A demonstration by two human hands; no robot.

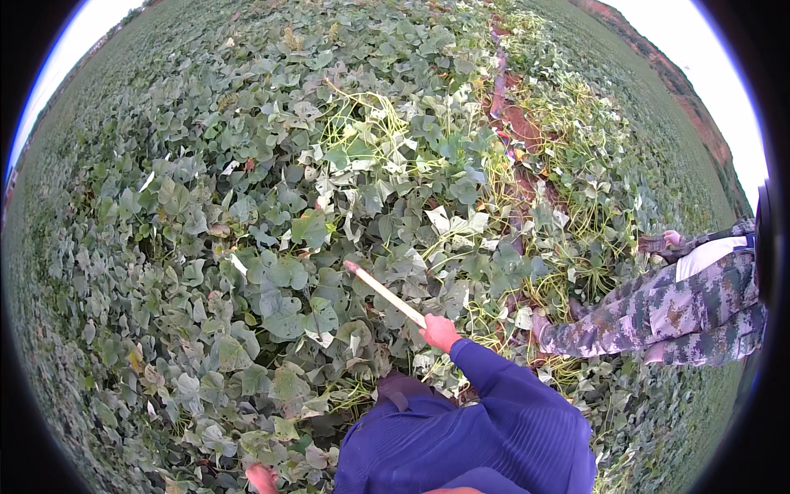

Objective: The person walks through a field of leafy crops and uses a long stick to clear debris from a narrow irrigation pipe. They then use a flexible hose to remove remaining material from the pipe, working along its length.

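Above lobed leaves (284,300), right fingers (439,330) grip a straight, pale wooden stick (387,292); left fingers (262,475) too indistinct to tell.

To your right, a co-worker (704,309) stands in camouflage trousers (650,317), feet toward you, upper body cut off by the curved rim. White cloth (712,257) shows near the waist, and the co-worker's hand (671,238) is just beyond it. Ahead of you, slightly right, a strip of bare reddish soil (520,128) runs into the distance, a small multicoloured scrap (513,153) lying on it. Far right, a reddish-brown bank (671,72) rises beneath bright, pale sky (708,70).
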